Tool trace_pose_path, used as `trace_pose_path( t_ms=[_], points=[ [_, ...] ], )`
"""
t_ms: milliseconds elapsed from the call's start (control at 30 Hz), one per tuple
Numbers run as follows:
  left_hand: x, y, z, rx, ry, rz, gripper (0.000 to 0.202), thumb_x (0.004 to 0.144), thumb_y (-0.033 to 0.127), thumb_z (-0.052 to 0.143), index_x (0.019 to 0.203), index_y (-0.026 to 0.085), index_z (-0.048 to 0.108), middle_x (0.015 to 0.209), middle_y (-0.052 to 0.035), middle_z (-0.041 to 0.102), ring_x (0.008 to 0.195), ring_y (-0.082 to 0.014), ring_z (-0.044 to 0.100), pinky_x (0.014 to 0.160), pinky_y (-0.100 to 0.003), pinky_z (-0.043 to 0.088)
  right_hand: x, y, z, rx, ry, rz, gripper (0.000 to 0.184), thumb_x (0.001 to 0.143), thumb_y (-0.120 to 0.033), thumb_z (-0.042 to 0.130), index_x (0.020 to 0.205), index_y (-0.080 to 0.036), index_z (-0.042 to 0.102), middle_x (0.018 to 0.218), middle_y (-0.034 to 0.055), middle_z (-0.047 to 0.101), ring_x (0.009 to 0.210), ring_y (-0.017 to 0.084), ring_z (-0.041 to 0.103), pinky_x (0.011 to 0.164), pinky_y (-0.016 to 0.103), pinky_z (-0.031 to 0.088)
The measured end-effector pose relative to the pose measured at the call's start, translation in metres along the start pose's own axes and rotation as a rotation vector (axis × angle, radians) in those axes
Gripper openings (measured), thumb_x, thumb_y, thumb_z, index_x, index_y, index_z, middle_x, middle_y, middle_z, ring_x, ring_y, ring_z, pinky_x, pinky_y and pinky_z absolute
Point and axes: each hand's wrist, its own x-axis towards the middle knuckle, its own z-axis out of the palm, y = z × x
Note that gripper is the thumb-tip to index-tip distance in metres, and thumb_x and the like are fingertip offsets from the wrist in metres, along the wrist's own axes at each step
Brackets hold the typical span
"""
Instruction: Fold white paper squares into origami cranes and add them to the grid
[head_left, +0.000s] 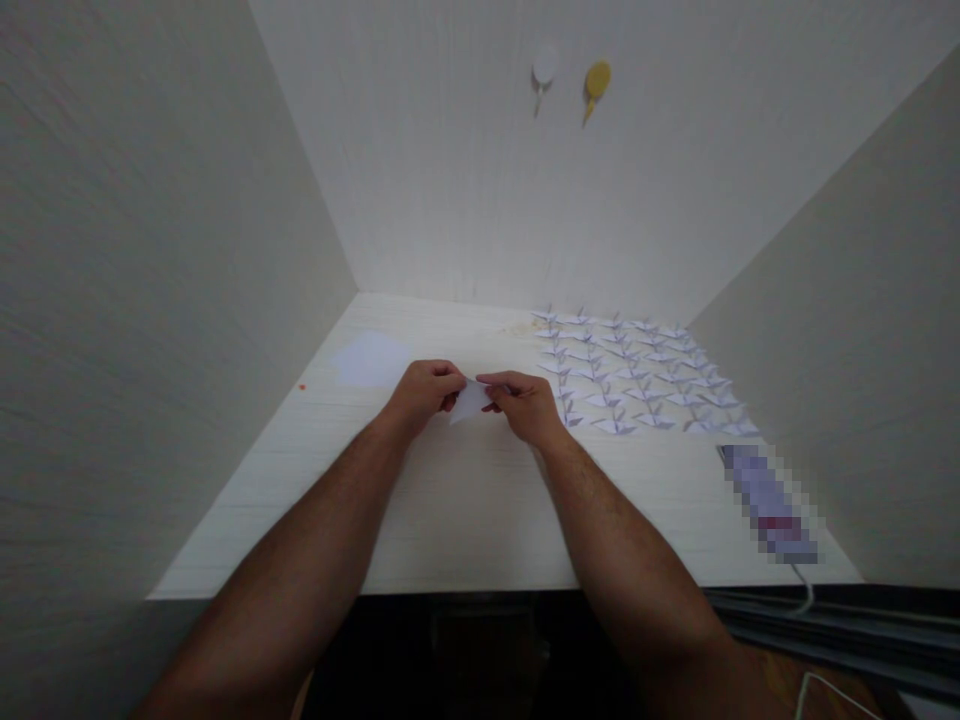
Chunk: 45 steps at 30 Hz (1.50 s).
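Observation:
My left hand point(424, 392) and my right hand point(525, 402) meet over the middle of the pale wooden table point(465, 510). Both pinch a small folded piece of pale lilac paper point(470, 402) between their fingertips, just above the tabletop. The left fingers grip its left edge, the right fingers its right edge. A flat pale lilac sheet point(370, 360) lies on the table a little behind and to the left of my left hand.
Several folded paper cranes point(637, 372) lie in rows at the back right of the table. A pixelated oblong object point(769, 500) with a white cable rests near the right front edge. Walls close in on three sides; two hooks point(596, 82) hang on the back wall.

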Motion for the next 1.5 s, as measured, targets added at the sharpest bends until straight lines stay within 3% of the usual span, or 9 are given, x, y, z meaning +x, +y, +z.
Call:
trace_pose_path(
  t_ms=[300, 633, 933, 1067, 1233, 1367, 1500],
  points=[
    [-0.001, 0.002, 0.002, -0.108, 0.013, -0.053, 0.013, 0.058, 0.025, 0.067, 0.055, 0.015, 0.059, 0.038, 0.0044, 0.046, 0.036, -0.0069, 0.036, 0.04, -0.022, 0.022, -0.001, 0.005, 0.001, 0.014, 0.008, -0.012, 0.022, 0.07, -0.016, 0.064, 0.083, -0.023, 0.079, 0.068, -0.0007, 0.073, 0.063, 0.012, 0.067, 0.063, 0.024, 0.054],
    [0.001, -0.002, 0.001, -0.177, -0.009, -0.04, 0.015, 0.06, 0.025, 0.067, 0.054, 0.016, 0.057, 0.039, 0.0043, 0.044, 0.036, -0.0067, 0.035, 0.04, -0.023, 0.021, -0.001, 0.004, 0.001, -0.029, 0.014, -0.097, 0.017, 0.067, -0.019, 0.07, 0.08, -0.024, 0.079, 0.074, 0.0008, 0.075, 0.067, 0.015, 0.068, 0.067, 0.028, 0.056],
    [-0.002, 0.001, -0.001, -0.234, -0.182, -0.109, 0.019, 0.064, 0.031, 0.07, 0.06, 0.016, 0.059, 0.043, 0.0048, 0.044, 0.038, -0.0063, 0.035, 0.04, -0.023, 0.02, -0.001, 0.002, 0.0, -0.058, 0.035, -0.089, 0.017, 0.068, -0.02, 0.068, 0.08, -0.023, 0.079, 0.075, 0.0011, 0.075, 0.068, 0.015, 0.068, 0.068, 0.027, 0.056],
    [-0.002, 0.001, -0.001, -0.191, -0.162, -0.136, 0.022, 0.06, 0.032, 0.075, 0.064, 0.015, 0.06, 0.045, 0.0061, 0.043, 0.039, -0.0049, 0.031, 0.041, -0.022, 0.017, -0.002, 0.0, 0.0, -0.121, 0.02, -0.077, 0.018, 0.071, -0.02, 0.066, 0.083, -0.022, 0.079, 0.077, 0.0018, 0.075, 0.068, 0.014, 0.068, 0.068, 0.026, 0.056],
    [0.001, -0.003, -0.002, -0.123, -0.115, -0.09, 0.022, 0.061, 0.032, 0.074, 0.064, 0.015, 0.06, 0.048, 0.0048, 0.046, 0.042, -0.0059, 0.035, 0.044, -0.023, 0.02, -0.001, -0.007, 0.0, 0.003, -0.022, 0.07, 0.029, 0.074, -0.027, 0.067, 0.102, -0.019, 0.073, 0.069, -0.0003, 0.071, 0.061, 0.013, 0.067, 0.059, 0.024, 0.055],
    [0.002, -0.004, -0.003, -0.007, -0.119, -0.033, 0.02, 0.066, 0.033, 0.071, 0.064, 0.015, 0.062, 0.047, 0.0049, 0.046, 0.042, -0.0066, 0.035, 0.045, -0.023, 0.024, 0.001, -0.014, 0.001, 0.002, -0.008, 0.301, 0.013, 0.076, -0.027, 0.068, 0.078, -0.014, 0.067, 0.061, 0.0016, 0.067, 0.049, 0.011, 0.063, 0.047, 0.021, 0.051],
    [0.001, -0.004, -0.003, 0.055, -0.118, 0.002, 0.019, 0.068, 0.033, 0.068, 0.063, 0.015, 0.063, 0.046, 0.0052, 0.045, 0.042, -0.0068, 0.035, 0.045, -0.023, 0.025, 0.0, -0.017, 0.001, -0.034, -0.066, 0.342, 0.015, 0.078, -0.023, 0.066, 0.067, -0.014, 0.062, 0.059, 0.0026, 0.067, 0.046, 0.01, 0.061, 0.043, 0.02, 0.049]
  ],
)
